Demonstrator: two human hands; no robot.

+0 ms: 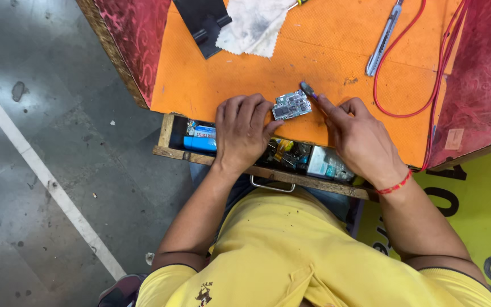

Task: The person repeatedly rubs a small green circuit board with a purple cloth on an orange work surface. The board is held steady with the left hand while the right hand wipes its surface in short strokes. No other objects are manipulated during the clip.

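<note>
A circuit board (291,105) lies on the mat (336,51) between both hands, open drawer (268,170) just below.
</note>
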